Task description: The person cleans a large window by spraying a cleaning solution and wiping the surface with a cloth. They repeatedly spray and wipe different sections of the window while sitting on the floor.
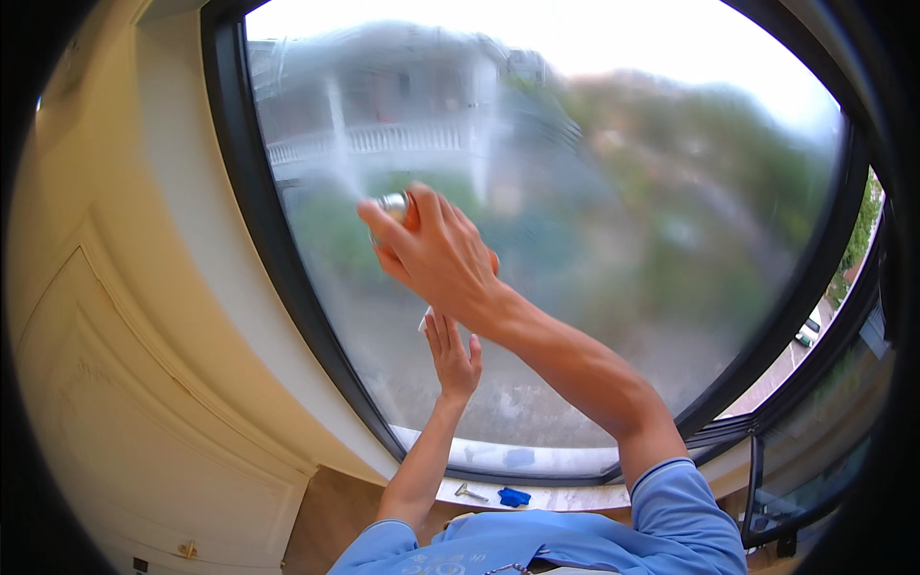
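Observation:
My right hand (438, 248) is raised before a large window pane (647, 287), wrapped around an orange can (412, 215) with a silvery metal end. Most of the can is hidden behind the fingers. Below it, my left hand (454, 363) is held up flat close to the glass, fingers extended and thumb apart. A small white edge (425, 319) shows beside its fingertips; what it belongs to is hidden, and I cannot tell whether the hand touches the pane. The glass looks hazy and streaked over much of its area.
A T-shaped razor (471, 492) and a crumpled blue cloth (514, 497) lie on the window sill (568, 497). A black frame (266, 180) borders the pane. Cream panelling (165, 402) stands at left. At right, an opened casement window (812, 445) juts inward.

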Motion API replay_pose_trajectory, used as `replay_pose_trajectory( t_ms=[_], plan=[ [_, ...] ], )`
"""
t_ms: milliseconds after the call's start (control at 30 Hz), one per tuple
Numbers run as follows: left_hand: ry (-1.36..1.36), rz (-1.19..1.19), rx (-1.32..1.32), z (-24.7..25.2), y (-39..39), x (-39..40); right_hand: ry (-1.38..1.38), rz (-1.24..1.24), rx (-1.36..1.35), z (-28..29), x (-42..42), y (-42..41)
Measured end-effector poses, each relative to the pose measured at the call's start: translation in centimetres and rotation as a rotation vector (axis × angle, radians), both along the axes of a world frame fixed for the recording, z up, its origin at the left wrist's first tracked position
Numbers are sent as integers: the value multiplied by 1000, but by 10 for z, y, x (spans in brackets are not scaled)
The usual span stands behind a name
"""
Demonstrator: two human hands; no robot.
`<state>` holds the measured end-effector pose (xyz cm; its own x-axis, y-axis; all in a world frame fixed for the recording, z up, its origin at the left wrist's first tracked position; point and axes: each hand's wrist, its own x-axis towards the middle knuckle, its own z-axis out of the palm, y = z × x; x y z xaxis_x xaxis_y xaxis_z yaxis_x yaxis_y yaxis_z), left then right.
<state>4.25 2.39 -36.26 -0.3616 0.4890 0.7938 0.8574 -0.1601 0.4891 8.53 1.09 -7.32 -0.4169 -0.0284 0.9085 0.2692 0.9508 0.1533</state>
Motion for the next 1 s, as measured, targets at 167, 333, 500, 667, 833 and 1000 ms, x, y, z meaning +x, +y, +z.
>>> replay_pose_trajectory(
  t_ms=[167, 333, 500, 667, 833, 1000],
  plan=[
    [-12, -1, 39, -17, 20, -6, 226, 17, 94, 57, -11, 17],
    [27, 13, 27, -23, 15, -17, 303, -149, -22, 46, 92, 37],
    [14, 17, 33, -19, 21, -11, 466, -395, -62, 29, 246, 78],
    [4, 24, 14, -25, 30, -5, 588, -695, 75, 35, 393, 98],
    [8, -32, 25, -18, 21, -3, 732, -864, 19, 24, 484, 85],
    [56, -24, 37, -13, 19, -6, 848, -704, -158, -24, 464, 73]
  ],
)
